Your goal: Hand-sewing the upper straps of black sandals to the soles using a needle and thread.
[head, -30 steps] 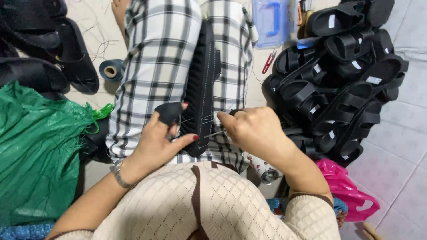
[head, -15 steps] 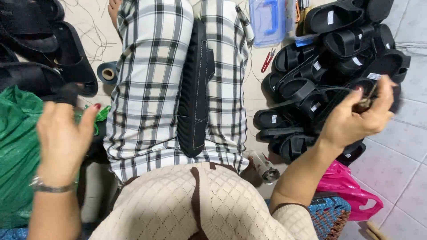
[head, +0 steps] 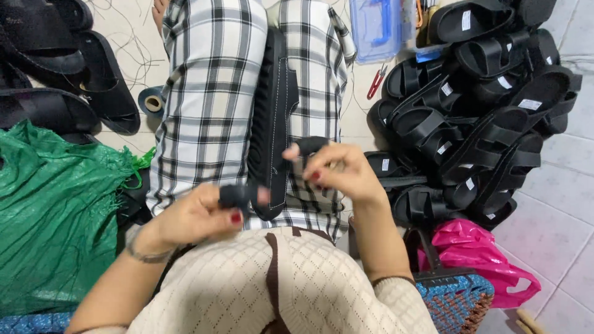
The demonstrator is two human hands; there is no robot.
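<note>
Both hands [head: 198,213] [head: 340,170] at stitched black sandal sole [head: 272,124], checked lap.

Both my hands are back in over my lap. Half a second ago they were flung wide apart, the left hand [head: 195,213] out over the green bag [head: 55,216] and the right hand [head: 337,170] up by the pile of black sandals [head: 482,111]. Now they sit close on either side of the black sole [head: 272,117] between my knees, black-wrapped fingertips [head: 235,196] touching its near end.
</note>
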